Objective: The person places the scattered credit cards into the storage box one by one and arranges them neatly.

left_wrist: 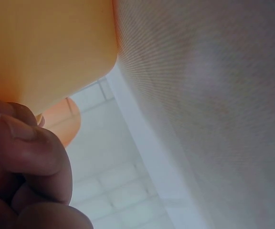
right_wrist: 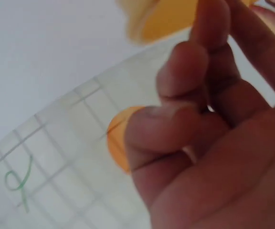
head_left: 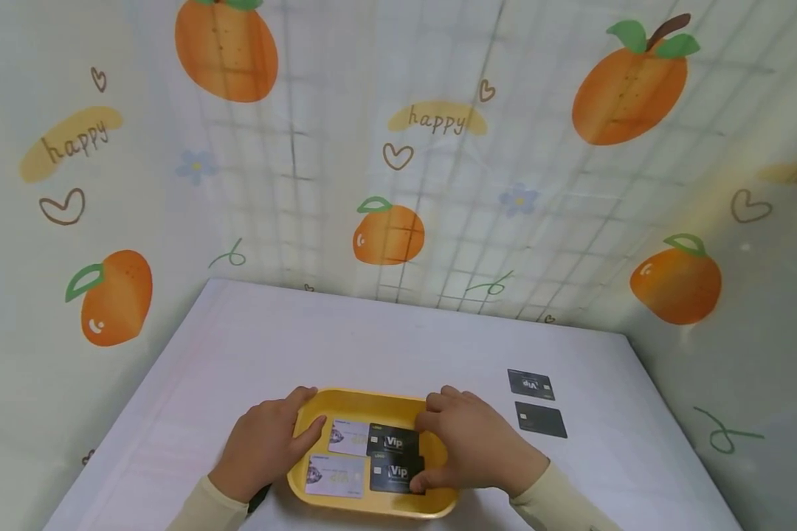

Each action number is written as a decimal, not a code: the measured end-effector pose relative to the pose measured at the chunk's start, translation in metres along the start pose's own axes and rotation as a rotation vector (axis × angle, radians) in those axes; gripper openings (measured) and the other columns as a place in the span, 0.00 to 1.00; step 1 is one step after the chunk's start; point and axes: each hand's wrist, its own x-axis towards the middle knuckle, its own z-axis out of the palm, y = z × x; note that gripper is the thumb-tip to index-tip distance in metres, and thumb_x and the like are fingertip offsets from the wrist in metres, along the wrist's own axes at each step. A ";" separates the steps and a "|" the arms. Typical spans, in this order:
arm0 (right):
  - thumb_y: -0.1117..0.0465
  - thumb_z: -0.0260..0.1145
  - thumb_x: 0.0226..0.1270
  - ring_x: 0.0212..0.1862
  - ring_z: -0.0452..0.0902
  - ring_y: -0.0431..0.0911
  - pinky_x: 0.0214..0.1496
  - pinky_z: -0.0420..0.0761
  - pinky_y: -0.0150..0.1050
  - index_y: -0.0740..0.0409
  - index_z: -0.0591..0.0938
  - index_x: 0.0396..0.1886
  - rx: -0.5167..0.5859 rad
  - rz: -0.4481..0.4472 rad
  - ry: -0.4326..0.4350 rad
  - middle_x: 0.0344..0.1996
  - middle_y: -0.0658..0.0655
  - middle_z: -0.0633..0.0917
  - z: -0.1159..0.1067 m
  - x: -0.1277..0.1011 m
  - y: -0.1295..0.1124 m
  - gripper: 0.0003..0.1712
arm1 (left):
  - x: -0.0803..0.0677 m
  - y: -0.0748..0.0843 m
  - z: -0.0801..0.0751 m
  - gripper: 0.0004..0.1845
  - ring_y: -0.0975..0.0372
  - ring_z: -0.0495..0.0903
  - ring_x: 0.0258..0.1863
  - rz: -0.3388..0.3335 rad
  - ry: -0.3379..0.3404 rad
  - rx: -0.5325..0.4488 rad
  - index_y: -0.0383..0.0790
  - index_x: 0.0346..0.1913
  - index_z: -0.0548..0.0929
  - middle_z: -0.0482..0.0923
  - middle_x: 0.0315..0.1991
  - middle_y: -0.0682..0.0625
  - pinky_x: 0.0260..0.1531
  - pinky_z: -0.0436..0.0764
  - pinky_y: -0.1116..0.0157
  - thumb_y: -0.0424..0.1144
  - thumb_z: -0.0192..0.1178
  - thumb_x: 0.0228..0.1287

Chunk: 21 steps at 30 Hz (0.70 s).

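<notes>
In the head view a yellow tray (head_left: 345, 507) stands near the front of the table, holding two pale VIP cards (head_left: 335, 476) on its left and two black VIP cards (head_left: 398, 472) on its right. My left hand (head_left: 266, 440) grips the tray's left side, thumb over the rim; its curled fingers show beside the yellow wall in the left wrist view. Reaching over the right rim, my right hand (head_left: 474, 442) has its thumb at the lower black card's right corner. Its index finger is close to the upper black card, spread apart from the thumb, and the other fingers bend above the rim.
Two more black cards lie on the white table to the right of the tray, one with VIP lettering (head_left: 531, 384) and one plain (head_left: 541, 420). A curtain (head_left: 325, 147) printed with oranges stands behind the table and along both sides.
</notes>
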 end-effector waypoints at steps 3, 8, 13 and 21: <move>0.12 0.64 0.49 0.38 0.68 0.39 0.41 0.76 0.38 0.45 0.89 0.43 0.025 0.030 0.066 0.33 0.40 0.77 -0.004 -0.010 0.009 0.45 | -0.001 -0.001 0.001 0.27 0.67 0.59 0.10 0.011 0.017 0.004 0.47 0.64 0.84 0.59 0.11 0.61 0.15 0.60 0.68 0.60 0.66 0.71; 0.18 0.70 0.52 0.40 0.71 0.36 0.43 0.81 0.38 0.40 0.86 0.41 0.056 0.134 0.151 0.35 0.36 0.77 -0.008 -0.032 0.035 0.35 | -0.002 0.000 0.001 0.26 0.68 0.59 0.10 0.021 0.032 -0.003 0.47 0.63 0.84 0.59 0.11 0.62 0.15 0.59 0.68 0.59 0.67 0.71; 0.20 0.72 0.53 0.39 0.75 0.38 0.43 0.81 0.43 0.39 0.83 0.41 0.094 0.263 0.189 0.37 0.39 0.77 -0.002 -0.060 0.080 0.33 | -0.003 0.002 0.000 0.27 0.67 0.60 0.11 0.008 0.009 -0.002 0.47 0.64 0.84 0.60 0.12 0.61 0.15 0.61 0.67 0.59 0.66 0.72; 0.20 0.75 0.50 0.38 0.76 0.44 0.44 0.79 0.50 0.50 0.85 0.44 0.139 0.482 0.159 0.34 0.48 0.81 0.024 -0.099 0.151 0.42 | -0.004 0.004 -0.002 0.27 0.67 0.59 0.11 -0.010 -0.005 -0.005 0.47 0.64 0.83 0.61 0.12 0.61 0.15 0.60 0.67 0.60 0.66 0.72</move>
